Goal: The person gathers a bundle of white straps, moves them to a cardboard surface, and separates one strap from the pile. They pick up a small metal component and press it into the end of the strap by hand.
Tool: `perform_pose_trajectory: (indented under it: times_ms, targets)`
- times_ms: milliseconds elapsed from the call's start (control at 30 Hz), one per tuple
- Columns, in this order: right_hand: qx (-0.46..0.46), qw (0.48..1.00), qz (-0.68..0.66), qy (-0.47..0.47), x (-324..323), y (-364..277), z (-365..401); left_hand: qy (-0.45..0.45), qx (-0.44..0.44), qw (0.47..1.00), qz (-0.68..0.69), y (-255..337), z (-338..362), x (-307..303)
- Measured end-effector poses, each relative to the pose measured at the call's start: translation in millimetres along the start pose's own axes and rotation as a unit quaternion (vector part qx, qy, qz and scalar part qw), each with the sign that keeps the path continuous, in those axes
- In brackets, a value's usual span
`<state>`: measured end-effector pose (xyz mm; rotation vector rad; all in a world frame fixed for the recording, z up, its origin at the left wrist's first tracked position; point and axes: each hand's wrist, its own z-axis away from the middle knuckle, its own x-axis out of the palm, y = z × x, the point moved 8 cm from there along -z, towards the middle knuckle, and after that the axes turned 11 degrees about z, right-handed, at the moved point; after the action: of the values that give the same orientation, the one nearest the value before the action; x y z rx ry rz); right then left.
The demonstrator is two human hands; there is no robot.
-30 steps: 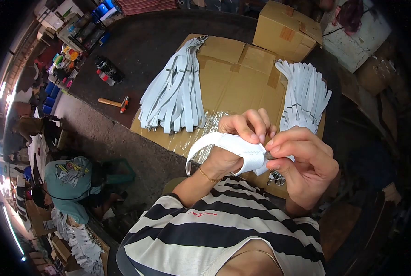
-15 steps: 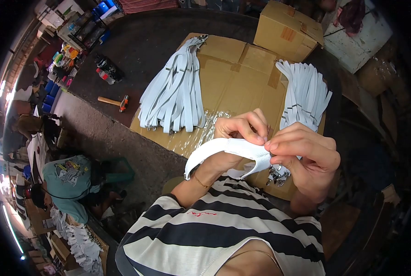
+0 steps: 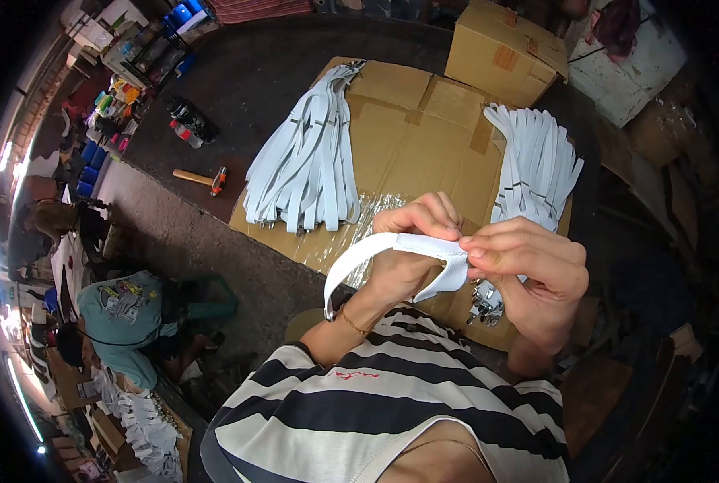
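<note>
A white strap is held over the near edge of the cardboard sheet, its folded end pinched between the fingertips of the left hand and the right hand. One strap pile lies along the sheet's left edge and another strap pile along its right edge, with a hammer off the left edge

Small assembly workshop. Beyond the left grip, flattened cardboard as worktop, with one strap pile and a second strap pile; farther off a carton, to the left a hammer. Far left of the grip, another person beside more straps.
</note>
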<state>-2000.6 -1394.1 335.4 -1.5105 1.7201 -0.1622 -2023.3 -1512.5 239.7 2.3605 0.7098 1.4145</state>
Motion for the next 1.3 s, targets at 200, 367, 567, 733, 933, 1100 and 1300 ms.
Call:
perform_pose_trajectory:
  times_ms: [200,367,567,733,933,1100,1300]
  targets:
    - [0.031,0.997,-0.073,0.026,3.7,11.8,3.1,-0.036,0.050,0.993,-0.097,8.2,-2.6,2.9]
    - [0.100,0.980,-0.169,-0.005,17.0,24.1,6.8,-0.030,0.024,0.999,-0.019,2.6,1.0,0.7]
    - [0.151,0.939,-0.309,-0.005,26.8,29.0,10.9,-0.007,-0.020,0.986,0.163,-6.5,5.5,0.8]
    - [0.121,0.959,-0.254,-0.028,25.4,17.6,9.6,0.009,-0.029,0.983,0.182,-4.9,9.8,0.7]
    - [0.063,0.993,-0.104,-0.012,19.9,-2.9,7.6,-0.006,-0.004,0.992,0.130,4.1,10.8,-0.2]
    - [0.069,0.996,-0.049,-0.041,24.6,0.8,8.2,-0.042,0.055,0.990,-0.124,27.1,10.0,-9.0]
    - [0.078,0.990,-0.112,-0.040,37.8,18.4,9.4,-0.021,0.052,0.987,-0.151,35.3,16.4,-11.5]
